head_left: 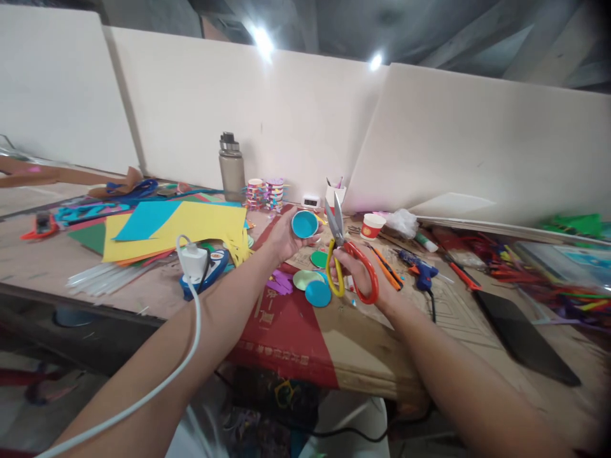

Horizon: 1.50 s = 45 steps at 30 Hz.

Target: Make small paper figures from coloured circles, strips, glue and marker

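Round teal paper cup (305, 224), mouth turned toward the camera, held above the worktable in the left hand (285, 238), whose fingers are curled about its side. Just to the right of that hand, the right hand (356, 270) is closed through the handles of a pair of steel scissors with one yellow and one red loop (344, 254); the blades point up and stand slightly parted, their tips near the cup but apart from it. Below and between the two hands, flat paper discs (teal (317, 294), pale green (307, 278), darker green (319, 259)) lie on the cardboard-covered wooden table (363, 343). Left of the left forearm: yellow paper sheets (191, 230) and a white power plug with cable (193, 261). Beyond the left hand, a grey metal bottle (231, 166). Right of the right hand, a blue glue gun (420, 270).
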{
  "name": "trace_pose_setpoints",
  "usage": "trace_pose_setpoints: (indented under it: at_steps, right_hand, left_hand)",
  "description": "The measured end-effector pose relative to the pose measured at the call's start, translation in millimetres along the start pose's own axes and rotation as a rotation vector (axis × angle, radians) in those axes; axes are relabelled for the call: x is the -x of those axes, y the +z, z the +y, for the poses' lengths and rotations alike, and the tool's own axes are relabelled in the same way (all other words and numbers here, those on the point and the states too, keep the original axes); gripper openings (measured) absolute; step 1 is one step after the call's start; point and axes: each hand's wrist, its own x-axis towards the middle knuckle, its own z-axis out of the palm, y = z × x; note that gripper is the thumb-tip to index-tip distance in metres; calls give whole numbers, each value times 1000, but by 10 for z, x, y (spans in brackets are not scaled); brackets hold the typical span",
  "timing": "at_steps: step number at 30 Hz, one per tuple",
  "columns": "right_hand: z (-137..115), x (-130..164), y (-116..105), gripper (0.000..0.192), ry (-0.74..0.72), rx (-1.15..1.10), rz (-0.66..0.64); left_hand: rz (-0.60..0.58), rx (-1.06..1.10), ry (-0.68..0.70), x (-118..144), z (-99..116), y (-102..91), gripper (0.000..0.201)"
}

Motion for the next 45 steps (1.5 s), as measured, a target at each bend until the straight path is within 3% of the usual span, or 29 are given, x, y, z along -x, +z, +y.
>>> trace_pose_setpoints:
  at_steps: [11,18,25,45]
  right_hand:
    - [-86,51,-2,30,-59,123,-34]
    - [-228,84,-29,28,45,226,-86]
    - [-230,93,-26,28,85,239,-107]
    - [-140,65,-25,30,179,61,-91]
  left_hand:
    - [-11,-46,69,-1,-7,36,38]
    - [64,-65,149,49,37,58,19]
    - [78,-71,208,29,40,52,15]
    - [-57,-41,85,46,-27,88,32]
